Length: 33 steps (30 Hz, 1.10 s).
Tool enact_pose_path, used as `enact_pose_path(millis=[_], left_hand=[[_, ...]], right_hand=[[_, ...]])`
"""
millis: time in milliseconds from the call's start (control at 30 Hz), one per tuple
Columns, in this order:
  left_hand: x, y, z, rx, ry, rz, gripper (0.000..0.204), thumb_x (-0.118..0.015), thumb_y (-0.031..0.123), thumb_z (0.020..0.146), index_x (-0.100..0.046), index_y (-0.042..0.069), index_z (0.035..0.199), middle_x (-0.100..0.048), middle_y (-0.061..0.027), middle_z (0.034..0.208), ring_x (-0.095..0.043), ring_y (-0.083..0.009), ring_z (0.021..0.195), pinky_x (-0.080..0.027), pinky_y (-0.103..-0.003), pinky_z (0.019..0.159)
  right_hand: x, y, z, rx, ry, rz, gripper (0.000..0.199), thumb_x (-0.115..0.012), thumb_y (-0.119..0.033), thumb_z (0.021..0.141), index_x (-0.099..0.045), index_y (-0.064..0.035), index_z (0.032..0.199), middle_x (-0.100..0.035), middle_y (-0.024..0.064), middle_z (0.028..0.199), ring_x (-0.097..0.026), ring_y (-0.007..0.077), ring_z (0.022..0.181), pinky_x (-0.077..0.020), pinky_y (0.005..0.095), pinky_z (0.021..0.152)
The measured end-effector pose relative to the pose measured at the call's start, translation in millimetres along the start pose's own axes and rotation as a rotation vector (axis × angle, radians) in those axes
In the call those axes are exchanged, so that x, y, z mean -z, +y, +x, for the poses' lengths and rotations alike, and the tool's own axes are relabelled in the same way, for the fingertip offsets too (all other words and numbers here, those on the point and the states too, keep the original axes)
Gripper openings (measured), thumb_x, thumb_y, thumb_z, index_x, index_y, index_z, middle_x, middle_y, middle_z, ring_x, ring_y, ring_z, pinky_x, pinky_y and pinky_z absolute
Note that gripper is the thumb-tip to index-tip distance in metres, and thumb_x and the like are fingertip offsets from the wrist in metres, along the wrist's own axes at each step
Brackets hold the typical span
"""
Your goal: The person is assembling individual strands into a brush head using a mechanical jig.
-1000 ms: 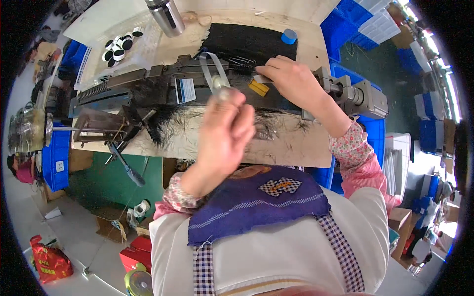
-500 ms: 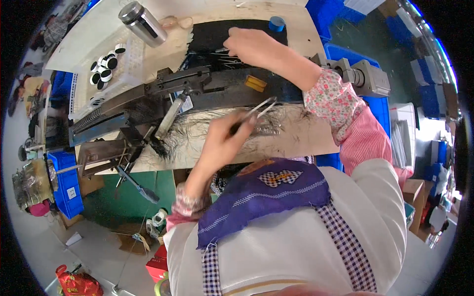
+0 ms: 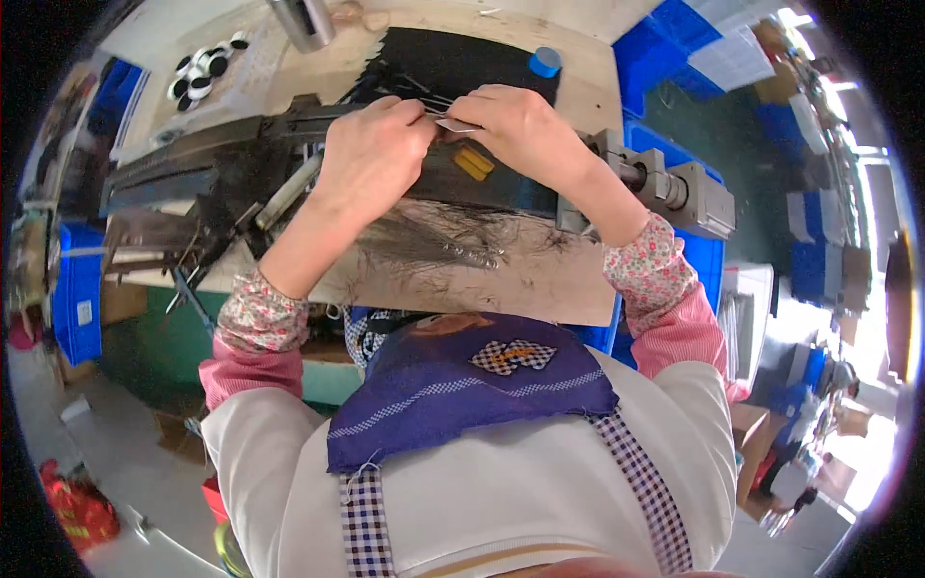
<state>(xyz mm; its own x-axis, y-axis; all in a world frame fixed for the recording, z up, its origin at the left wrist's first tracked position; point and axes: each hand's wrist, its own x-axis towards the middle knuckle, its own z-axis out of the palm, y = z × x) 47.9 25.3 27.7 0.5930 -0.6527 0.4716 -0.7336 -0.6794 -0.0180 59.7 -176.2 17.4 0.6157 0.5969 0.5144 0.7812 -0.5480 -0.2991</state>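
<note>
Both hands had come together since half a second earlier, when the left hand (image 3: 371, 154) was lower over the loose hair and the right hand (image 3: 520, 125) reached alone to the far side of the surface (image 3: 540, 279). Now they met above the long black metal machine (image 3: 231, 159), fingertips pinching the same thin bundle of dark strands (image 3: 445, 123), which stretched between them just over the machine's upper edge; each hand was closed in a pinch on it. Whether the left hand also kept a metal tool could not be made out. Two small yellow pieces (image 3: 472, 162) lay on the machine body right under the right hand. A fan of loose black hair (image 3: 434, 241), fine and wispy, spread across the pale worn wood nearer the person. On the far side a flat black mat (image 3: 462, 58) carried more thin strands, with a round blue cap (image 3: 545, 62) beside it. A shiny steel cylinder (image 3: 301, 21) stood at the far edge, and small black and white round discs (image 3: 204, 75) lay in a cluster to the left. Blue plastic bins (image 3: 77, 289) stood beside the surface on the left; their contents could not be seen. A grey motor block (image 3: 674, 188) stuck out at the machine's right end.
</note>
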Motion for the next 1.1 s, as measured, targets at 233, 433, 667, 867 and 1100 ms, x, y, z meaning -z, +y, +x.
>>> enact_pose_path(millis=[233,433,667,867,1100], left_hand=[[1.5,17.3,-41.8,0.212,0.703,-0.158,0.015,-0.055,0.008,0.091,-0.064,-0.004,0.095,-0.064,-0.0154,0.099,-0.063,-0.0208,0.080,-0.050,-0.025,0.058],[-23.0,12.7,-89.0,1.180,0.414,-3.005,0.054,-0.038,0.051,0.097,-0.059,0.003,0.082,-0.038,-0.0015,0.055,-0.035,-0.0093,0.037,-0.025,-0.024,0.032],[-26.7,41.6,-73.6,0.951,0.162,-1.608,0.034,-0.061,0.028,0.087,-0.053,-0.001,0.104,-0.051,-0.0047,0.064,-0.045,-0.0109,0.043,-0.036,-0.025,0.039],[-34.9,33.7,-94.6,0.992,0.009,-1.303,0.020,-0.063,0.018,0.086,-0.055,0.000,0.092,-0.055,-0.0011,0.064,-0.050,-0.0082,0.048,-0.040,-0.025,0.043],[-13.1,-57.4,-210.9,1.569,0.627,-1.254,0.041,-0.055,0.040,0.094,-0.065,0.000,0.095,-0.054,-0.0016,0.059,-0.038,-0.0083,0.040,-0.026,-0.024,0.037]], right_hand=[[-8.9,-4.7,9.6,-0.105,0.141,0.202,0.014,-0.064,-0.012,0.079,-0.063,-0.0032,0.090,-0.062,0.0135,0.083,-0.061,0.0317,0.080,-0.0506,0.0400,0.074],[-32.2,2.0,19.3,-0.152,-0.005,0.199,0.016,-0.066,-0.015,0.080,-0.064,-0.0003,0.088,-0.063,0.0131,0.080,-0.062,0.0311,0.076,-0.0499,0.0361,0.070],[-34.3,-3.5,26.9,-0.167,-0.069,0.205,0.013,-0.064,-0.014,0.078,-0.067,-0.0043,0.086,-0.064,0.0139,0.081,-0.062,0.0330,0.081,-0.0498,0.0427,0.073],[-28.0,-28.9,18.4,-0.074,0.019,-0.102,0.023,-0.063,-0.011,0.071,-0.065,-0.0074,0.094,-0.061,0.0101,0.088,-0.063,0.0293,0.083,-0.0526,0.0382,0.070],[-47.7,-26.9,-57.8,-0.470,-0.131,-0.263,0.023,-0.058,-0.012,0.086,-0.050,-0.0040,0.106,-0.056,0.0160,0.094,-0.063,0.0367,0.076,-0.0541,0.0421,0.062]])
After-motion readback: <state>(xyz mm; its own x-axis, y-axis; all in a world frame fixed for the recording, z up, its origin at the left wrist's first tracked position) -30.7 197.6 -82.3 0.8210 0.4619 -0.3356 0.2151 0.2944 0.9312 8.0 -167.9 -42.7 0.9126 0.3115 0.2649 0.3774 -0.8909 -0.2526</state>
